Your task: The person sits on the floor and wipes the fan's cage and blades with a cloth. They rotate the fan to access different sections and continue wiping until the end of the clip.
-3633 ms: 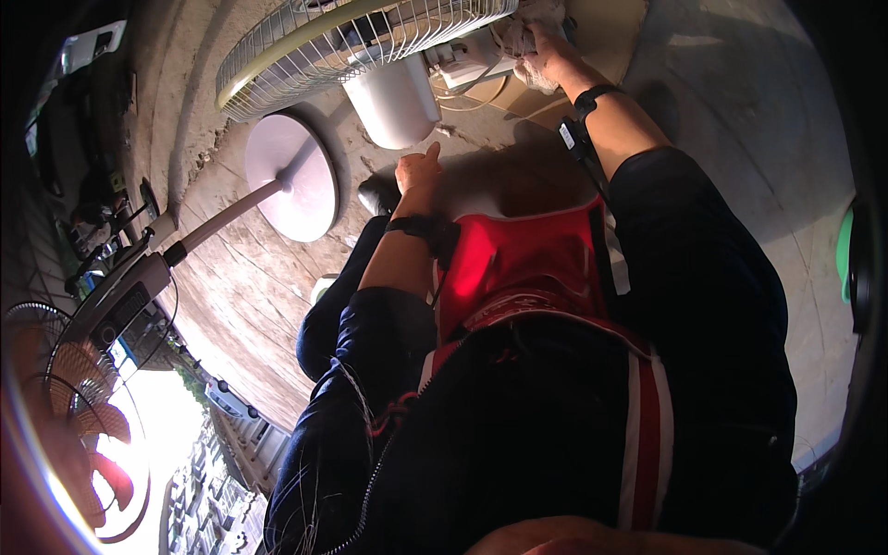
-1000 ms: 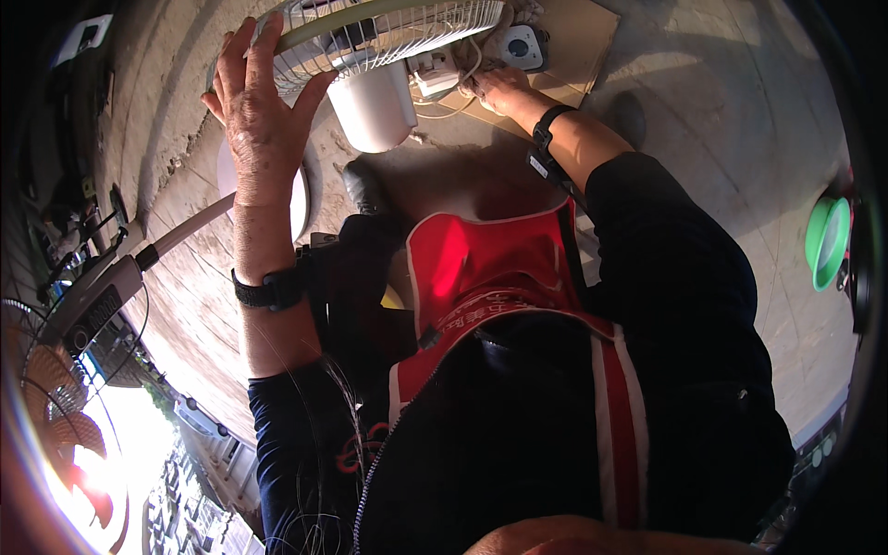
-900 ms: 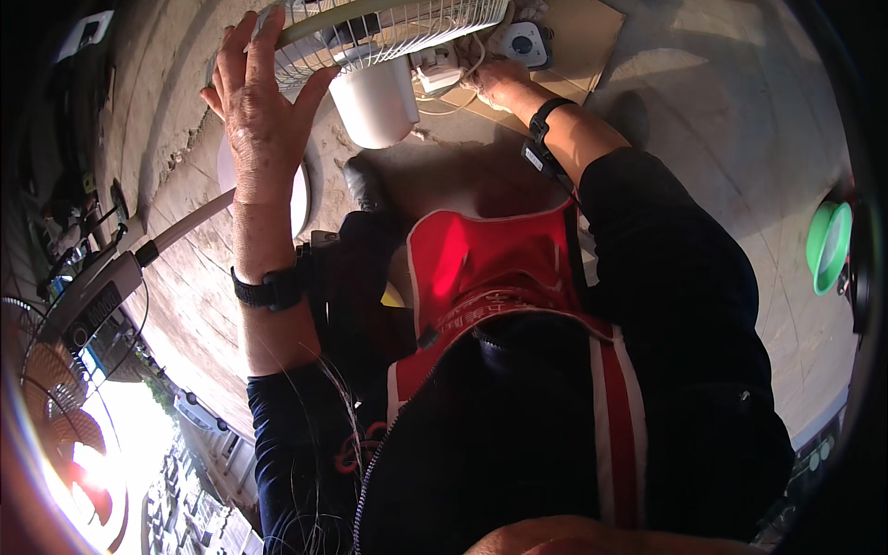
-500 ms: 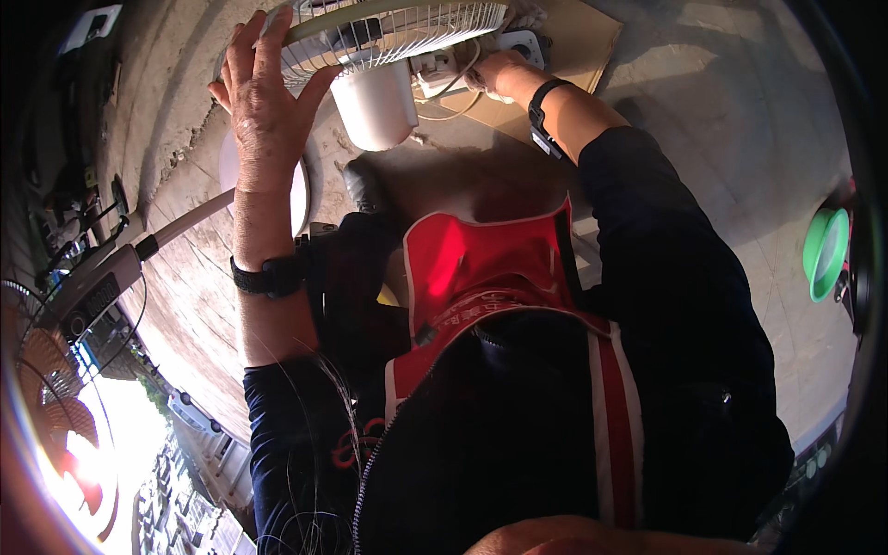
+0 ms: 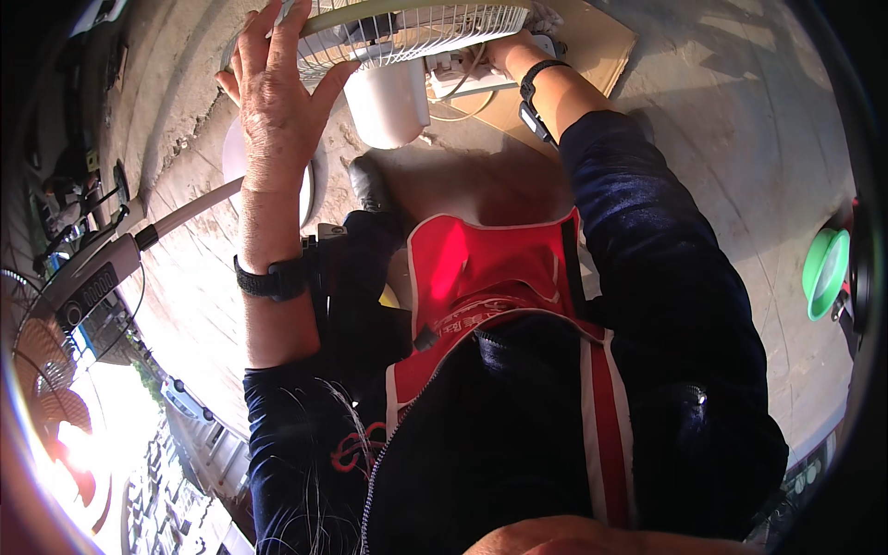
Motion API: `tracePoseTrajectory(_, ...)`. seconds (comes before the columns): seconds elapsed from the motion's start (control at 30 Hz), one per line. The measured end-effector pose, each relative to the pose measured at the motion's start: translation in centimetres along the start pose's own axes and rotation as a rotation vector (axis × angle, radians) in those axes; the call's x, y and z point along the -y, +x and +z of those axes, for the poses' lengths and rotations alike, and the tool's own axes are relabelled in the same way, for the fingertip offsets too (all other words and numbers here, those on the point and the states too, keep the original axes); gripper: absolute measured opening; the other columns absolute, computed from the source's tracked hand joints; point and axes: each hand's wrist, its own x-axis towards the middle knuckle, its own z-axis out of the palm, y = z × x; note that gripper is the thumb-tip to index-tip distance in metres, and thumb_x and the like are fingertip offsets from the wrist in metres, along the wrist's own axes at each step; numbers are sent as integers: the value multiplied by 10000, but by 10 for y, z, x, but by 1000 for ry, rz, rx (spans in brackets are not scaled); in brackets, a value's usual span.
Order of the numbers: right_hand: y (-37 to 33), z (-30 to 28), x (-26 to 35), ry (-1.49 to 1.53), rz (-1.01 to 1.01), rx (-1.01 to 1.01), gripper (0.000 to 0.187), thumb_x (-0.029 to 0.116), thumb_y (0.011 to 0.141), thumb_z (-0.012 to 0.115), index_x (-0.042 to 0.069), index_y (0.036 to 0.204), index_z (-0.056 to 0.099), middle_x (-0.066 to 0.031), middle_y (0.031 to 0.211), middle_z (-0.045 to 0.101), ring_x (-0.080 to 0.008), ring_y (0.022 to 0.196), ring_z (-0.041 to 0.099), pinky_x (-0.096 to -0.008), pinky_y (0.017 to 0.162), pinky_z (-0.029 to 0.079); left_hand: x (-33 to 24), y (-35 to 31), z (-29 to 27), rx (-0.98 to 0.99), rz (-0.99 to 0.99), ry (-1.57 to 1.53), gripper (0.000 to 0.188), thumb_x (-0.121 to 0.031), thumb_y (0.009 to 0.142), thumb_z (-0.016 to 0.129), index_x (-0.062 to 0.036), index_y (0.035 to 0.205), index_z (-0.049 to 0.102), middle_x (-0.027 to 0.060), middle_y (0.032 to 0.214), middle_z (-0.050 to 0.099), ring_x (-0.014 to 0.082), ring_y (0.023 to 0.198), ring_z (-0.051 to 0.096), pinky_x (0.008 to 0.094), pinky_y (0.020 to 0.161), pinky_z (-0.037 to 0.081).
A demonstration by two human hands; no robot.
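Observation:
An electric fan with a wire guard (image 5: pixel 435 32) and a white motor housing (image 5: pixel 387 106) is at the top of the view. My left hand (image 5: pixel 280 88) grips the left side of the guard's rim, thumb on the near side and fingers over the edge. Right of the housing, my right hand (image 5: pixel 507 51) reaches in behind the guard, its fingers hidden. Next to it lie a white box-like part (image 5: pixel 453 74) and a pale cord (image 5: pixel 462 116). Whether the right hand holds anything does not show.
Flattened cardboard (image 5: pixel 592 46) lies under the white parts. At left, a second fan's grey pole and control panel (image 5: pixel 97 282) rise from a round base (image 5: pixel 308 194). A green basin (image 5: pixel 826 273) is at far right. I wear a red apron (image 5: pixel 490 264).
The guard and housing have shifted slightly right, with my left hand moving along. My right hand has moved a little up and right, its fingers now out of sight behind the guard.

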Motion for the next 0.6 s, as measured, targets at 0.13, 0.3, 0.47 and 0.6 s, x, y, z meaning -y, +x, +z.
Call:
tracePoseTrajectory(0.13, 1, 5, -16, 59, 122, 220, 349, 280, 877, 600, 123, 1178, 683, -110, 1244, 648, -280, 1140, 628, -418, 897, 521, 3, 1, 1, -30, 24, -9, 736, -332, 745, 821, -185, 1392, 505, 75, 1414, 466, 273, 1291, 452, 467, 1086, 291)
tracePoseTrajectory(0.3, -5, 7, -40, 261, 371, 133, 365, 286, 880, 599, 117, 1202, 627, -130, 1217, 656, -330, 1134, 623, -448, 904, 514, 8, -2, 4, -33, 27, 5, 732, -354, 756, 807, -200, 1400, 496, 73, 1421, 459, 274, 1310, 436, 476, 1097, 273)
tracePoseTrajectory(0.47, -19, -3, -18, 5, 46, 230, 312, 234, 896, 577, 125, 1178, 655, -126, 1194, 667, -327, 1110, 632, -452, 876, 524, 11, -3, 5, -45, 45, 23, 747, -382, 762, 800, -217, 1415, 478, 75, 1425, 455, 273, 1319, 428, 476, 1097, 268)
tracePoseTrajectory(0.6, -28, -17, -7, -165, -219, 350, 295, 242, 890, 563, 157, 1143, 687, -103, 1201, 665, -306, 1116, 629, -418, 917, 507, 9, -1, 6, -38, 41, 12, 756, -385, 754, 806, -216, 1414, 479, 75, 1423, 456, 271, 1320, 427, 474, 1098, 269)
